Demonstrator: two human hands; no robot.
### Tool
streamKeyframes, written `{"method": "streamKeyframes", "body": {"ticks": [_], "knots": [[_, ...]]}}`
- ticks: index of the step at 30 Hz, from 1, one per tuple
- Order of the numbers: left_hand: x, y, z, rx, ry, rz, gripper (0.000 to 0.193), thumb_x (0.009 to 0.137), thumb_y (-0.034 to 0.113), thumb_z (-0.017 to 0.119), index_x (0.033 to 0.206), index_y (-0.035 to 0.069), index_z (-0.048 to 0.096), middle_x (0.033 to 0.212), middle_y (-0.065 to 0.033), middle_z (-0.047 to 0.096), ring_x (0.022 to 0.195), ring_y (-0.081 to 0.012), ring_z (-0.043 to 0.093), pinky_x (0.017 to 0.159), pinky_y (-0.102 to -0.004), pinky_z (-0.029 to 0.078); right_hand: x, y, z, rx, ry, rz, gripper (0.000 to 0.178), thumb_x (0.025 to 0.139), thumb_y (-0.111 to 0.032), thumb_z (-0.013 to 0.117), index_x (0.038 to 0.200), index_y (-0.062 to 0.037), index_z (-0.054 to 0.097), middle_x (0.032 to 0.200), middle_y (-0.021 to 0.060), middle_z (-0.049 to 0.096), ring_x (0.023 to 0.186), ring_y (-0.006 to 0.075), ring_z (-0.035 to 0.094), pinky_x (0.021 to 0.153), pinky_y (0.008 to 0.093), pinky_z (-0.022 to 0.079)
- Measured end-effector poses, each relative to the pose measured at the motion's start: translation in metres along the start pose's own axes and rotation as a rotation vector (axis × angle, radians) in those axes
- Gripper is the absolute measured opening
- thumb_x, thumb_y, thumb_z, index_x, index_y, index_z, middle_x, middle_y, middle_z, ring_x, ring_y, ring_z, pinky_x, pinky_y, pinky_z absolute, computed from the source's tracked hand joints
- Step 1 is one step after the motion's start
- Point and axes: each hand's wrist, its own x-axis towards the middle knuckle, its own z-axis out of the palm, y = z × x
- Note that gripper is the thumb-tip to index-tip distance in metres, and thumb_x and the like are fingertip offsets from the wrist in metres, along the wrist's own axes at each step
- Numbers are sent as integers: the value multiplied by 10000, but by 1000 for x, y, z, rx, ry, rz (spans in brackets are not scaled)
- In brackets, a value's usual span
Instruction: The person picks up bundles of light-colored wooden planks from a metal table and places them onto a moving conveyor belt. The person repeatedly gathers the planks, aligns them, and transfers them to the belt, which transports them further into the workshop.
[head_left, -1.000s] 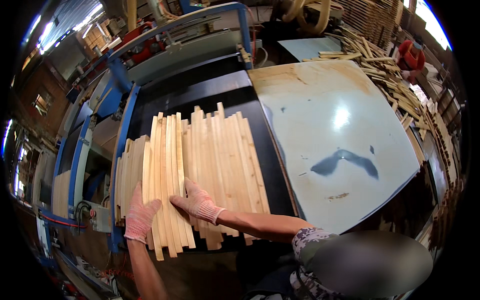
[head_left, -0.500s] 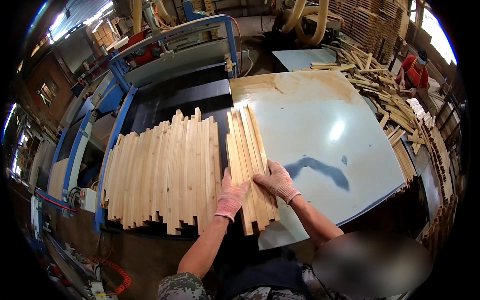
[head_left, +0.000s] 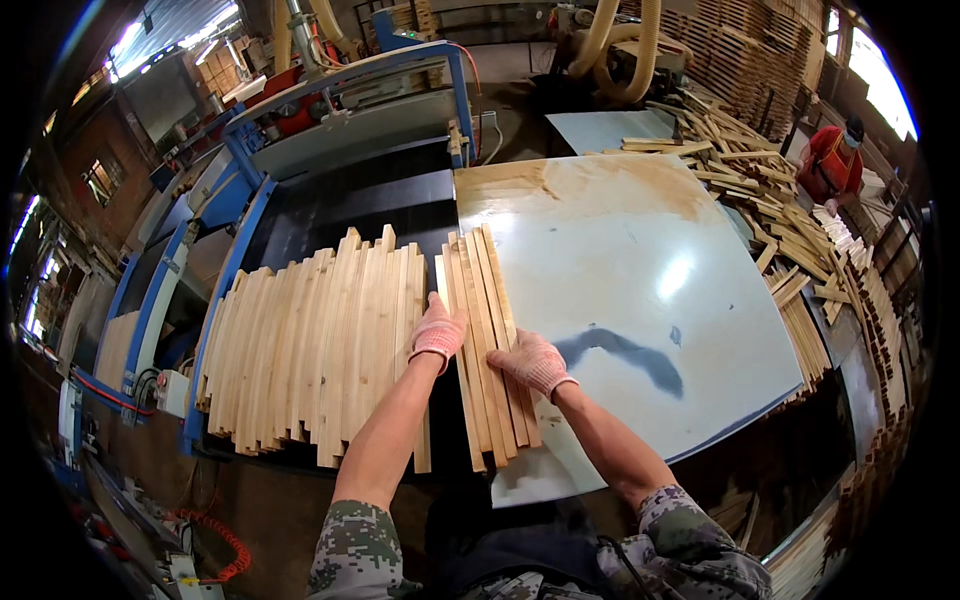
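A narrow bundle of wooden strips (head_left: 487, 375) lies between my two hands, across the seam from the pale sheet-topped table to the black conveyor belt. My left hand (head_left: 438, 332), in a pinkish knit glove, grips the bundle's left edge, in the gap beside a wide row of strips (head_left: 320, 350); its fingertips are partly hidden. On the bundle's right side my right hand (head_left: 533, 362), gloved alike, closes with the thumb over the top of the strips and the fingers along the outer edge. The wide row lies side by side on the belt, its ends uneven.
The pale tabletop (head_left: 640, 250) has a dark smear. A blue machine frame (head_left: 350, 90) spans the black belt (head_left: 340, 205). Loose strips (head_left: 770, 220) lie heaped at right, near a person in a red apron (head_left: 832, 165). Thick hoses (head_left: 640, 60) hang behind.
Both hands and the bundle have moved left, onto the belt's edge and closer to the wide row. My left hand has slid further over to the bundle's left side.
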Motion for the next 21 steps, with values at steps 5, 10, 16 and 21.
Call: {"method": "streamKeyframes", "body": {"ticks": [5,10,16,21], "knots": [[-36,-28,-21,189,59,376,687,1023,384,659,1588,31,493,1630,-245,514,1538,-437,436,1282,-486,360,23,-31,23,-121,8,21,669,847,-539,775,1250,-6,763,1146,221,805,1078,394,772,995,446,587],[-59,-64,-14,336,-34,417,659,1082,423,550,1629,62,478,1735,-190,405,1615,-407,333,1352,-505,202,33,-33,29,30,-34,11,697,867,-574,762,1209,33,773,1142,264,795,1101,406,772,1007,450,586],[-65,-74,-2,337,42,464,664,1095,475,519,1637,93,487,1742,-166,402,1633,-382,308,1358,-521,152,63,-51,47,-271,210,-7,980,861,-538,792,1588,-18,389,1309,260,726,1208,461,718,1049,518,570],[-67,-74,-5,301,54,456,668,1082,469,544,1636,99,492,1749,-161,394,1636,-383,299,1362,-524,142,65,-69,37,-216,180,-10,922,860,-422,793,1575,-20,370,1268,287,731,1202,467,716,1053,522,566]]}}
